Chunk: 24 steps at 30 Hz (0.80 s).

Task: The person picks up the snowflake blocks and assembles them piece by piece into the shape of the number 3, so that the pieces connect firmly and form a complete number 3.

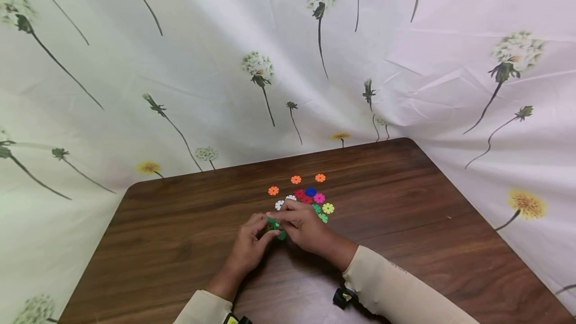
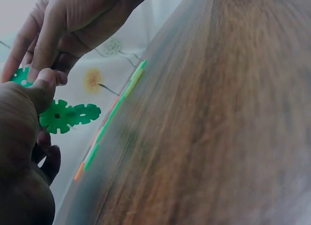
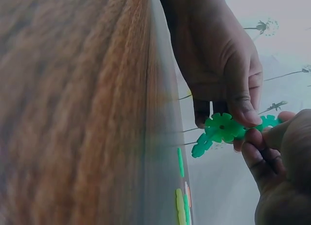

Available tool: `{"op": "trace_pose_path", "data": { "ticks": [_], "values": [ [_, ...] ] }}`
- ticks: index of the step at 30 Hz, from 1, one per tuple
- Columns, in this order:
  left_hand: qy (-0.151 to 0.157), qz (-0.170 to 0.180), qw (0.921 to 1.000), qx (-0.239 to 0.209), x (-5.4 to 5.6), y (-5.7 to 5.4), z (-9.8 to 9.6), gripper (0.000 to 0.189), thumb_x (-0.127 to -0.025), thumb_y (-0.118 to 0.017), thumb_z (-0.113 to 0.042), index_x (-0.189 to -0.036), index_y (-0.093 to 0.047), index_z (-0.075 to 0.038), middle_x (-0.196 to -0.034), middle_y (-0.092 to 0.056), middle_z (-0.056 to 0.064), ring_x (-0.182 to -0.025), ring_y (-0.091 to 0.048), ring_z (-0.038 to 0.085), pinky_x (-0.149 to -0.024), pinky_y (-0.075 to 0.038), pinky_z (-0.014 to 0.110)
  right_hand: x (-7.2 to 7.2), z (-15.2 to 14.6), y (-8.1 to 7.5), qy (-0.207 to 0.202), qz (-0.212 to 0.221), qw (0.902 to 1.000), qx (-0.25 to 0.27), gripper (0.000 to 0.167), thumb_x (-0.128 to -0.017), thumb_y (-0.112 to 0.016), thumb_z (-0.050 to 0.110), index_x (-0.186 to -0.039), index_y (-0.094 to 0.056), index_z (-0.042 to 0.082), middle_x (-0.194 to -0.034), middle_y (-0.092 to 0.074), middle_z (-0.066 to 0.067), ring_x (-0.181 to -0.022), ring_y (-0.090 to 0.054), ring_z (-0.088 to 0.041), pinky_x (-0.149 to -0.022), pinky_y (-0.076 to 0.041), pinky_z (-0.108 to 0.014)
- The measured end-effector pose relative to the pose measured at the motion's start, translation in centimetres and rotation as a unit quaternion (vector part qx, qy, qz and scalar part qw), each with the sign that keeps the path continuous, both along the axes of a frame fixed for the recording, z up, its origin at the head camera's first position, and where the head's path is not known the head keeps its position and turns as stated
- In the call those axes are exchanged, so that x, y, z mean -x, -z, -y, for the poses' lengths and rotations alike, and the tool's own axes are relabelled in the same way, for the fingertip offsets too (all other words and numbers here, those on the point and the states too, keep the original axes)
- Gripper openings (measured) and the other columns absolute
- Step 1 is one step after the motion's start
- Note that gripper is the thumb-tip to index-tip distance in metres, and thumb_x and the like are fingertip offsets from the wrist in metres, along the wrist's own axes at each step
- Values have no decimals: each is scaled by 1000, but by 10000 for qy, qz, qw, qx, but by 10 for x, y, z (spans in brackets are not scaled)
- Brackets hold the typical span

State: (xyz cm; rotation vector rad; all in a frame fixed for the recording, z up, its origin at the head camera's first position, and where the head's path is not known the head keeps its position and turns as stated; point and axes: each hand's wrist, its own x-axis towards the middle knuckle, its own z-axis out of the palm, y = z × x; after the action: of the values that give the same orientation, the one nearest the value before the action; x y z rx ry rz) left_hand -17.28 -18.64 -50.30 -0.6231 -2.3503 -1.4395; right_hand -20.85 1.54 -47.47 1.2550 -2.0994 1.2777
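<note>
Green notched discs (image 3: 222,127) looked like smooth, fairly matt plastic; loose discs (image 1: 319,198) seemed the same plastic. Tabletop (image 1: 180,234) was wood or wood-look laminate, grained, smooth, with a glossy patch near the front. Backdrop (image 1: 202,39) was thin cloth or sheeting, couldn't tell which, creased, slight sheen. Sleeve (image 1: 400,284) was soft matt cloth; wrist unit (image 1: 342,298) looked like black plastic.

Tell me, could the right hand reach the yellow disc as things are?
Probably yes: the yellow disc lies close by the right hand, uncovered in the head view, though that hand is busy holding the green discs.
</note>
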Motion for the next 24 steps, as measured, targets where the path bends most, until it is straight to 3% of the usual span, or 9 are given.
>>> {"op": "trace_pose_path", "data": {
  "ticks": [7,13,18,24],
  "values": [
    [9,-326,9994,131,1,2,0,20,-93,-81,0,-113,-81,-3,-112,-76,10,-112,-67,15,-96,-55,15,-1,-2,-1,-61,563,9984,-21,34,-95,-73,-14,-125,-81,1,-87,-64,-7,-75,-50,-5,-65,-48,-15],
    [20,-265,9994,234,1,1,-1,26,-96,-78,-2,-122,-80,-4,-115,-76,8,-114,-67,17,-98,-57,19,-1,-4,2,79,704,9975,34,35,-94,-72,-17,-124,-81,0,-84,-67,-8,-75,-56,-8,-67,-53,-15],
    [-27,-174,9996,197,-1,-1,-3,27,-97,-78,-3,-123,-80,-4,-115,-77,7,-114,-66,13,-98,-58,21,1,-5,5,-104,762,9964,343,36,-92,-74,-18,-124,-80,-2,-88,-71,-12,-78,-70,-17,-71,-62,-19],
    [26,-82,10000,-20,2,0,-5,23,-98,-78,-4,-121,-80,-7,-117,-78,9,-114,-66,7,-92,-62,26,5,-8,5,-184,720,9962,447,38,-90,-78,-16,-126,-79,-2,-93,-74,-14,-84,-75,-22,-76,-64,-22]
  ]
}}
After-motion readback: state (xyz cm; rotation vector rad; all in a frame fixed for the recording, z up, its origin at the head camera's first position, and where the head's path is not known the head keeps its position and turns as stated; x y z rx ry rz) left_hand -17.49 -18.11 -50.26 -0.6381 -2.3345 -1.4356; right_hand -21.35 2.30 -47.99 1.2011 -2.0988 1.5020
